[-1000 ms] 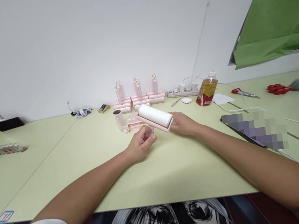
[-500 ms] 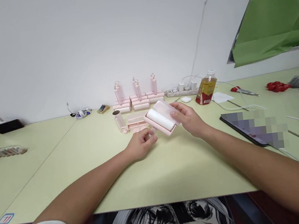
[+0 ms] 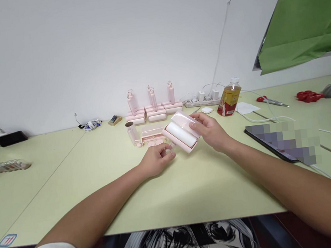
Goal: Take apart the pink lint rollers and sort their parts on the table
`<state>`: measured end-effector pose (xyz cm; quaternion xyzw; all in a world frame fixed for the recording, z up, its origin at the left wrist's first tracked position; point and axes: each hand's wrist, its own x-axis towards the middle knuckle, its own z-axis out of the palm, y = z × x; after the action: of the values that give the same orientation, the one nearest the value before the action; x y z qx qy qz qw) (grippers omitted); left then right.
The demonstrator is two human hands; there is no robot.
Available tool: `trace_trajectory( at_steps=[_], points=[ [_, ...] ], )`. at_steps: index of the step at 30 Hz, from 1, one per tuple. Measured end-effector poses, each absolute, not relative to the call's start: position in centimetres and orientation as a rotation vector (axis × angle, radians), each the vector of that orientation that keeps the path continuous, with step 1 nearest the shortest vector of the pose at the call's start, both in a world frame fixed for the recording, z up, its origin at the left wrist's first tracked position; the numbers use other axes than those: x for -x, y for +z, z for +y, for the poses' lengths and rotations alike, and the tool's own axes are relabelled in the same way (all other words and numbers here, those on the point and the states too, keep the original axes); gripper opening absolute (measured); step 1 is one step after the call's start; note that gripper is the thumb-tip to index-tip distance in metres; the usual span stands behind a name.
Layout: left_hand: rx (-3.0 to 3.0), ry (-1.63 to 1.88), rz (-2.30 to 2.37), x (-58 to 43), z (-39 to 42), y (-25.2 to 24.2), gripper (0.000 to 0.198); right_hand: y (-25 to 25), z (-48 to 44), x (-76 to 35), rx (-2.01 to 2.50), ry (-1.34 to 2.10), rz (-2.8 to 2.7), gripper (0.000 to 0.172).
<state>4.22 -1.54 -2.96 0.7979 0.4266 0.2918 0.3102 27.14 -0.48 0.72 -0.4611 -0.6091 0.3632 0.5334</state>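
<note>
My right hand (image 3: 211,131) is closed round a pink lint-roller head (image 3: 181,135) with a white paper roll in it, held tilted just above the pale green table (image 3: 172,187). My left hand (image 3: 157,160) rests on the table beside it, fingers curled on a small pinkish clear piece at the roller's lower end. Just behind lie pink roller parts (image 3: 151,135) and an upright pink tube (image 3: 132,133).
Against the wall stand stacked pink rollers with upright handles (image 3: 153,106). To the right are a power strip (image 3: 201,100), a bottle of yellow liquid (image 3: 228,98), a blurred dark tablet (image 3: 281,142), cables, scissors (image 3: 270,103) and red bits (image 3: 307,97). A black device (image 3: 10,138) and small packets (image 3: 4,166) lie at left.
My right hand lifted the roller head off the table and turned it, bringing its open side up and its lower end to my left hand's fingers. My left hand barely moved.
</note>
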Motion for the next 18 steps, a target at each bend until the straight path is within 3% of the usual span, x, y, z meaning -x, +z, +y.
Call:
trace_trajectory(
  at_steps=[5, 12, 14, 18],
  points=[
    [-2.092, 0.78, 1.114, -4.2, -1.5, -3.0, 0.034, 0.3, -0.8, -26.7, 1.109, 0.932, -1.571, 0.036],
    [-2.054, 0.777, 1.077, -4.0, -1.7, -2.9, 0.031, -0.1, -1.5, -25.9, 1.147, 1.133, -1.67, 0.062],
    [-1.905, 0.758, 1.053, -4.0, -1.7, -2.5, 0.036, 0.0, -1.5, -25.8, 1.17, 1.212, -1.582, 0.055],
    [-1.395, 0.783, 0.901, -3.6, -1.2, -0.7, 0.063, 0.2, -0.8, -26.0, 1.171, 1.366, -1.264, 0.026]
  ],
)
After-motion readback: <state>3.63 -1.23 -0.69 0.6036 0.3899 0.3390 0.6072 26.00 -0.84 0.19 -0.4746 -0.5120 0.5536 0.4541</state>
